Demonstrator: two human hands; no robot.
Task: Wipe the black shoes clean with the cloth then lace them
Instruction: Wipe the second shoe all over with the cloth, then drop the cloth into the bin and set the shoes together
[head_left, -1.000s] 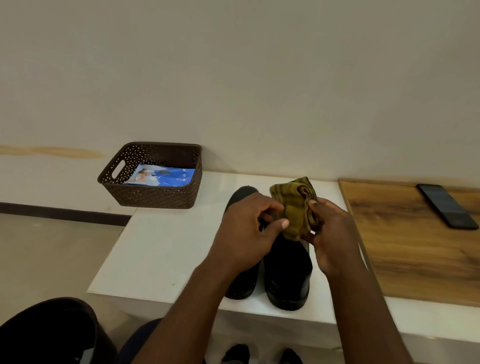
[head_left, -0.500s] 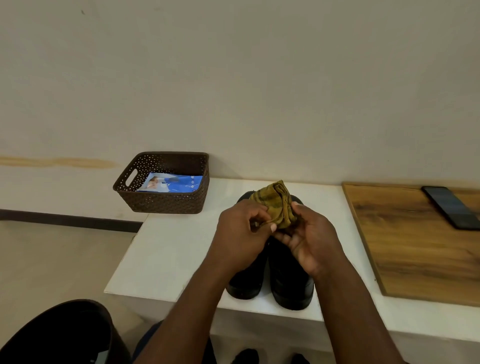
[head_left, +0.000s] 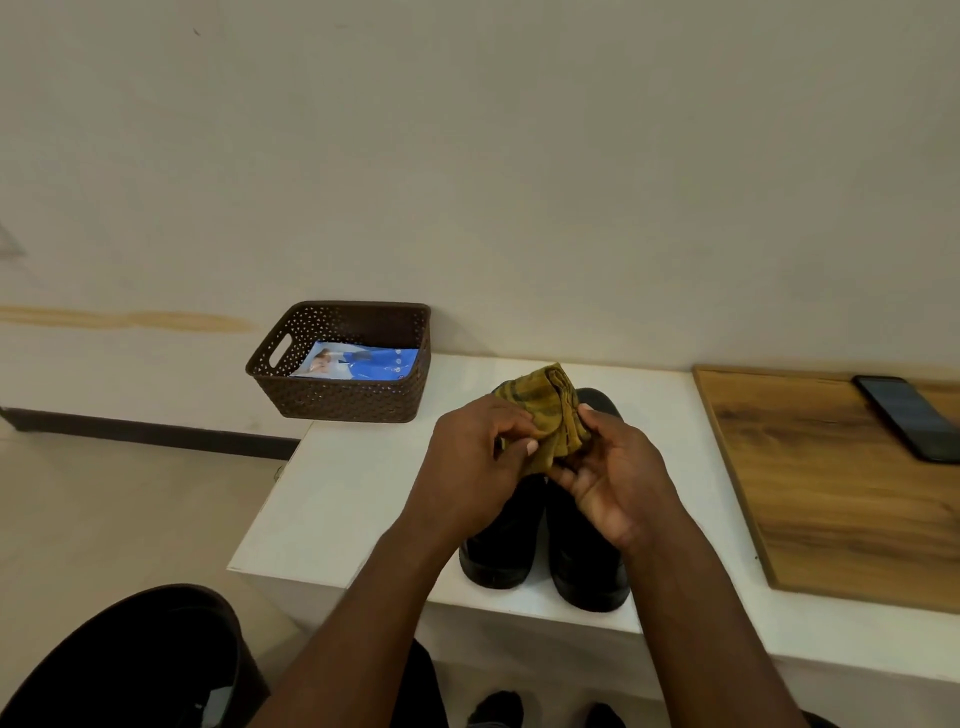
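Both hands, left hand (head_left: 475, 457) and right hand (head_left: 615, 480), are pinching the olive cloth (head_left: 550, 415); loosely bunched, it is risking slipping onto the black shoes (head_left: 582, 551).

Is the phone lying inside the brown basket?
No, the phone lies on the wooden board at the right, while the brown basket holds a blue packet.

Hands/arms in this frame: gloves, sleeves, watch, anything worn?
Nothing worn that shows. The left hand and right hand are bare, no gloves, and no rings that can be made out. Both forearms are bare to the bottom edge of the picture: no sleeves, watch, bands or markings in view.
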